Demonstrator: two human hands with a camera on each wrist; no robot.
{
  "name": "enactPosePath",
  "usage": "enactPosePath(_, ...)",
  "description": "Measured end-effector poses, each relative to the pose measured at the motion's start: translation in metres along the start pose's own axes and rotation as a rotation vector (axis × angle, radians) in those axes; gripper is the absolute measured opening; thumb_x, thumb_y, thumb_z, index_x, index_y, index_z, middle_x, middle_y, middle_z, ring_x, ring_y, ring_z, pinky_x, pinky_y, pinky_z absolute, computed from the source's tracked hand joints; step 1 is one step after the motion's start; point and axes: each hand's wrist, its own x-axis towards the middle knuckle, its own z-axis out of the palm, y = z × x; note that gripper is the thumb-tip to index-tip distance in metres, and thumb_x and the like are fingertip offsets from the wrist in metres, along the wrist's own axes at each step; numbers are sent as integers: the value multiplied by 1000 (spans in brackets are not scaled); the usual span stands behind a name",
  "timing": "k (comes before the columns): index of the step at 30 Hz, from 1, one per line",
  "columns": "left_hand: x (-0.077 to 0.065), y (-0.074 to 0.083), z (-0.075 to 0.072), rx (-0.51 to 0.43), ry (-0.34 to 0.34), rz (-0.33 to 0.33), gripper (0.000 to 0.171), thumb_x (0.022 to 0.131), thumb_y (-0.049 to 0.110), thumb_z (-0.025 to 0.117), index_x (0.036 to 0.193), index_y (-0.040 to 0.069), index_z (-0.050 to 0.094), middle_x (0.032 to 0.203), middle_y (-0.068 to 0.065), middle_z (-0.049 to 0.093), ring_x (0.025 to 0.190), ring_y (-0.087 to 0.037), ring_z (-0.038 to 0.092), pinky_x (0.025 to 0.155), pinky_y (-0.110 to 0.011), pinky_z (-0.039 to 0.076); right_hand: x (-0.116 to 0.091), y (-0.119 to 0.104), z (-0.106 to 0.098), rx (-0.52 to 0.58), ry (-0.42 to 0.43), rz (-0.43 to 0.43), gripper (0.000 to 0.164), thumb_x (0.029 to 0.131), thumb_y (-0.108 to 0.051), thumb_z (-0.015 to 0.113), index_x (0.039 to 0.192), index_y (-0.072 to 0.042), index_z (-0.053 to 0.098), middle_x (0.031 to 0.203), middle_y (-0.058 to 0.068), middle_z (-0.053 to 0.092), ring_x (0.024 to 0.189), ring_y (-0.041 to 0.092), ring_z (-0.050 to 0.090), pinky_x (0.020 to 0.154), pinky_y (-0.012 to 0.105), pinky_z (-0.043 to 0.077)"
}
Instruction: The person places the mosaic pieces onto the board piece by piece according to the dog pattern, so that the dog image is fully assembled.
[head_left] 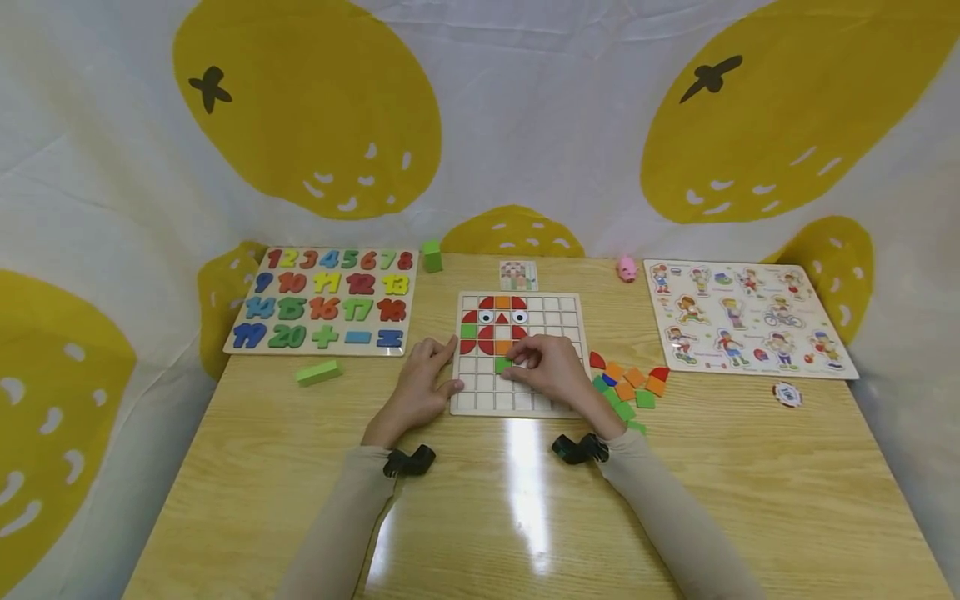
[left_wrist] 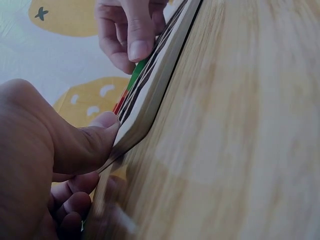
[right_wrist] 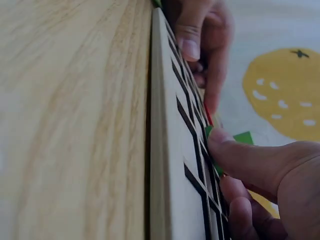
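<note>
A pale wooden grid board (head_left: 472,402) lies on the table, with red quarter-round, orange and green square tiles in its upper left part. Two eye tiles look up from the pattern. At the board's left edge rests my left hand (head_left: 420,383), thumb and straight index finger touching the rim, the other fingers bent in. My right hand (head_left: 551,365) reaches over the board from the right. Its thumb and index finger pinch a green square tile (head_left: 502,365) just below an orange tile (head_left: 502,347). In the right wrist view, the thumb covers part of that green tile (right_wrist: 208,131).
Loose tiles (head_left: 625,390) lie right of the board. Behind it is a small pattern card (head_left: 518,275). A number puzzle (head_left: 322,302) lies left, a sports-figure puzzle (head_left: 750,317) right. Green blocks (head_left: 318,372), a pink pig (head_left: 627,268) and a round chip (head_left: 787,394) also lie about.
</note>
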Motion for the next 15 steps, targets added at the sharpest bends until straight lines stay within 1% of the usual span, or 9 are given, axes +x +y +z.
enactPosePath(5,0,-1,3,-14,1,8,72,93,26,67,155,16,31,112,-2,42,102,-19,36,86,-35,33,-3,0,-4,-17,-29,-15,22,77,-28,85,92,-14,76,80,-7,66,67,11,56,62,26,46)
enactPosePath(9,-2,-3,3,-6,-1,-3,73,93,26,67,156,17,30,113,-2,43,103,-18,36,86,-35,33,-7,4,-7,-40,-45,-36,19,79,-26,84,93,-14,77,79,-8,64,67,9,56,61,25,46)
enactPosePath(12,-2,-3,2,-6,15,-7,73,93,24,68,155,17,32,112,-2,43,103,-19,36,86,-35,33,-9,7,-7,-40,-37,-60,17,81,-25,82,94,-14,78,80,-8,64,67,9,56,62,25,47)
enactPosePath(15,-1,-2,3,-24,20,0,72,92,24,69,155,17,33,112,-2,43,102,-19,36,86,-35,33,-8,8,-6,-63,-6,-65,16,83,-26,81,95,-16,78,80,-8,65,68,8,57,62,26,47)
